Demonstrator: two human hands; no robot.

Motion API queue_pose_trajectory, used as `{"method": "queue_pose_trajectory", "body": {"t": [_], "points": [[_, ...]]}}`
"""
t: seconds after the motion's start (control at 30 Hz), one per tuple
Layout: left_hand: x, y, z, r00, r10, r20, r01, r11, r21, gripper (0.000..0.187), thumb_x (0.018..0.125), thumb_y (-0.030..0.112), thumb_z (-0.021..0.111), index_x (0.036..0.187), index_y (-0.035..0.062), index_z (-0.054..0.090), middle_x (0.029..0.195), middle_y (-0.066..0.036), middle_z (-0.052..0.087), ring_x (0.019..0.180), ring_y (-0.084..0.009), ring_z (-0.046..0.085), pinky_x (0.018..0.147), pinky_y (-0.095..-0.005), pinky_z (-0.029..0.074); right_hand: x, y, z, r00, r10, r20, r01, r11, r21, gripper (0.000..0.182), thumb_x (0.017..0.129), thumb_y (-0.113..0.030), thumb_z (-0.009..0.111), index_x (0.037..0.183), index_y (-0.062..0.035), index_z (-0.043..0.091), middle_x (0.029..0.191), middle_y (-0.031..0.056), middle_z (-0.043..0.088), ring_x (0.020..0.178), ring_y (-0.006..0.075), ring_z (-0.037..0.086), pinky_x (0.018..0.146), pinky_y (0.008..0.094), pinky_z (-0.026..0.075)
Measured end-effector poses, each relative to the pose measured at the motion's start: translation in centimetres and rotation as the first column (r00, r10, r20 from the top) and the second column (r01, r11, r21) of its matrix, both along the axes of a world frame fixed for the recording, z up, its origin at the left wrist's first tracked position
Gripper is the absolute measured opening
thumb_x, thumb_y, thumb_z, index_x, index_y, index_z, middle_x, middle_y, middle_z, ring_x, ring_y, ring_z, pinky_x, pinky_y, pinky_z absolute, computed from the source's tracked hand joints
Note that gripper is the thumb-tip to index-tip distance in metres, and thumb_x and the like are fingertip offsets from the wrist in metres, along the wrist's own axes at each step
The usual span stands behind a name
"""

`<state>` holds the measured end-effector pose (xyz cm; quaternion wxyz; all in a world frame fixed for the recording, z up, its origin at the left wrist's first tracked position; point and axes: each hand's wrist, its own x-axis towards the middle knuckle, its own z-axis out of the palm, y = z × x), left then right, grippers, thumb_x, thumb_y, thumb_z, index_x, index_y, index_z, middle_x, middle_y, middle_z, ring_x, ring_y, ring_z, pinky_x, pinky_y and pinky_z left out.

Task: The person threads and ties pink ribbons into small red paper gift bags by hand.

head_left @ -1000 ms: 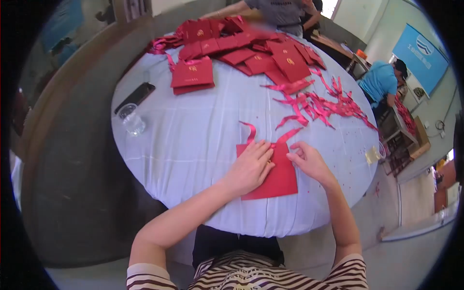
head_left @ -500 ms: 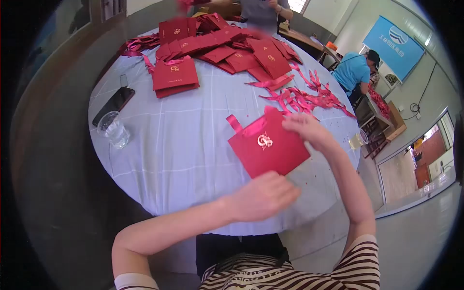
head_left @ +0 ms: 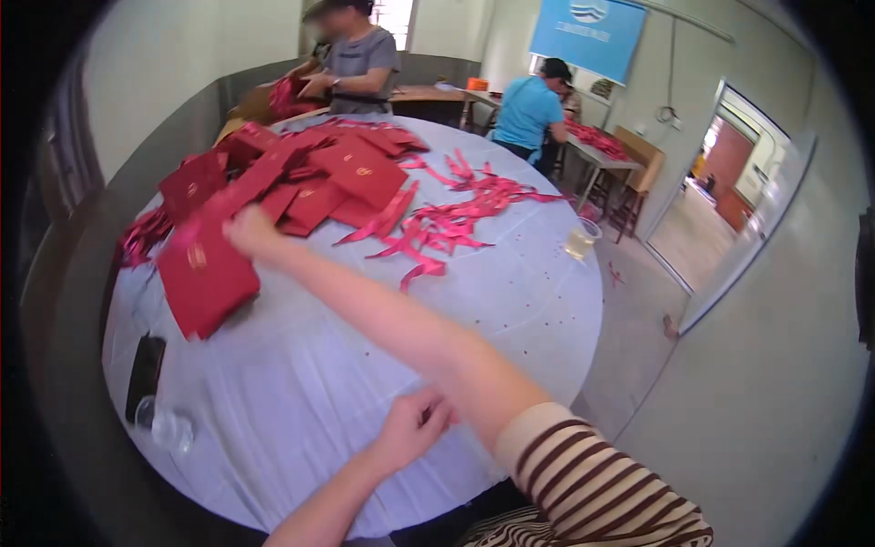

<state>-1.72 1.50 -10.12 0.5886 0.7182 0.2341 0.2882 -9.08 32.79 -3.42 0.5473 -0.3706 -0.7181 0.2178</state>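
Observation:
My right hand [head_left: 252,232] reaches across to the far left, its fingers closed at the upper right edge of a red paper gift bag [head_left: 208,278] with gold print. Motion blurs the bag's top and its pink ribbon. Beneath my right arm, my left hand [head_left: 415,427] is curled above the near part of the table, partly covered by that arm; whether anything is in its fingers is hidden. A heap of red gift bags [head_left: 360,171] lies just beyond my right hand. Loose pink ribbons [head_left: 456,211] are scattered right of the heap.
The round table has a pale cloth [head_left: 301,383]. A dark phone [head_left: 144,374] and a clear plastic cup [head_left: 166,425] are at the left edge, another cup [head_left: 581,239] at the right. One person [head_left: 360,68] stands behind the table; another in blue [head_left: 529,114] bends over a side table.
My right hand has moved from the bag in front of me to the far left, and that bag has left its spot. My left hand stays near me. The view has turned right.

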Motion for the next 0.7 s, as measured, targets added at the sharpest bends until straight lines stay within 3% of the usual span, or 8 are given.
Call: {"method": "queue_pose_trajectory", "body": {"t": [0.03, 0.07, 0.33, 0.47, 0.5, 0.53, 0.6, 0.7], "points": [[-0.1, -0.1, -0.2, 0.999, 0.023, 0.025, -0.022, 0.999, -0.042, 0.013, 0.093, 0.005, 0.048, 0.097, -0.0002, 0.06, 0.073, -0.002, 0.06, 0.064, -0.0064, 0.054, 0.057, -0.0212, 0.044, 0.8, -4.0, -0.2, 0.976, -0.193, 0.096, 0.213, 0.934, -0.286, 0.03, 0.079, -0.024, 0.062, 0.091, 0.0038, 0.063, 0.088, 0.026, 0.064, 0.089, 0.0382, 0.063, 0.077, 0.0465, 0.049], [-0.2, -0.1, -0.1, 0.998, 0.05, 0.047, -0.046, 0.995, -0.089, 0.013, 0.093, 0.004, 0.048, 0.096, -0.0012, 0.06, 0.074, -0.002, 0.06, 0.064, -0.0064, 0.054, 0.057, -0.0213, 0.045, 1.1, -2.7, -3.1, 0.958, -0.121, 0.259, 0.188, 0.949, -0.252, 0.032, 0.08, -0.027, 0.063, 0.087, 0.0043, 0.064, 0.087, 0.0269, 0.064, 0.091, 0.0387, 0.063, 0.078, 0.0453, 0.049], [-0.3, -0.3, 1.4, 1.0, 0.014, 0.025, -0.01, 0.988, -0.155, 0.018, 0.096, 0.009, 0.047, 0.105, 0.0004, 0.06, 0.076, -0.003, 0.062, 0.065, -0.0068, 0.054, 0.058, -0.0201, 0.044, 7.5, -5.6, -4.2, 0.95, 0.09, 0.299, 0.012, 0.946, -0.324, 0.023, 0.076, -0.02, 0.062, 0.078, 0.0031, 0.065, 0.077, 0.0248, 0.064, 0.073, 0.0349, 0.064, 0.069, 0.0442, 0.049], [-0.4, -0.2, 2.0, 0.999, 0.021, -0.034, -0.028, 0.979, -0.2, 0.02, 0.097, 0.011, 0.047, 0.109, 0.0026, 0.061, 0.077, -0.003, 0.063, 0.067, -0.006, 0.055, 0.059, -0.0197, 0.044, 16.1, -6.1, -5.5, 0.953, -0.115, 0.28, 0.133, 0.99, -0.047, 0.016, 0.073, -0.013, 0.059, 0.076, 0.0011, 0.066, 0.073, 0.0212, 0.064, 0.073, 0.0319, 0.064, 0.069, 0.0438, 0.049], [-0.4, -0.1, 1.9, 0.999, 0.033, -0.04, -0.041, 0.979, -0.201, 0.02, 0.097, 0.011, 0.047, 0.109, 0.0026, 0.061, 0.077, -0.003, 0.063, 0.067, -0.006, 0.055, 0.059, -0.0197, 0.044, 18.7, -7.9, -3.2, 0.923, -0.176, 0.343, 0.26, 0.941, -0.217, 0.017, 0.074, -0.011, 0.057, 0.083, 0.0002, 0.067, 0.079, 0.0213, 0.064, 0.078, 0.0323, 0.064, 0.071, 0.0437, 0.049], [-0.4, 0.0, 1.8, 0.999, 0.031, -0.026, -0.036, 0.974, -0.225, 0.021, 0.097, 0.011, 0.047, 0.11, 0.0029, 0.061, 0.077, -0.003, 0.063, 0.067, -0.0059, 0.055, 0.059, -0.0196, 0.044, 22.3, -6.8, -4.3, 0.934, -0.221, 0.281, 0.219, 0.975, 0.04, 0.017, 0.074, -0.008, 0.057, 0.084, 0.0003, 0.068, 0.082, 0.0213, 0.065, 0.08, 0.0336, 0.064, 0.072, 0.0434, 0.049], [-0.3, 0.1, 1.9, 0.999, 0.043, -0.018, -0.047, 0.968, -0.247, 0.021, 0.098, 0.011, 0.046, 0.11, 0.0031, 0.061, 0.078, -0.003, 0.064, 0.067, -0.0059, 0.055, 0.06, -0.0196, 0.044, 27.7, -6.9, -3.7, 0.812, -0.469, 0.347, 0.508, 0.861, -0.025, 0.024, 0.074, -0.008, 0.054, 0.09, 0.001, 0.069, 0.093, 0.0219, 0.066, 0.087, 0.0356, 0.064, 0.078, 0.0433, 0.05], [-0.2, 0.4, 2.4, 0.999, 0.053, -0.013, -0.055, 0.963, -0.262, 0.021, 0.098, 0.011, 0.046, 0.11, 0.0022, 0.061, 0.079, -0.005, 0.065, 0.068, -0.0063, 0.056, 0.061, -0.0195, 0.045, 34.9, -6.4, -3.7, 0.653, -0.644, 0.399, 0.662, 0.741, 0.112, 0.032, 0.075, -0.007, 0.052, 0.103, 0.0013, 0.066, 0.1, 0.022, 0.065, 0.093, 0.036, 0.063, 0.085, 0.0414, 0.049]]}}
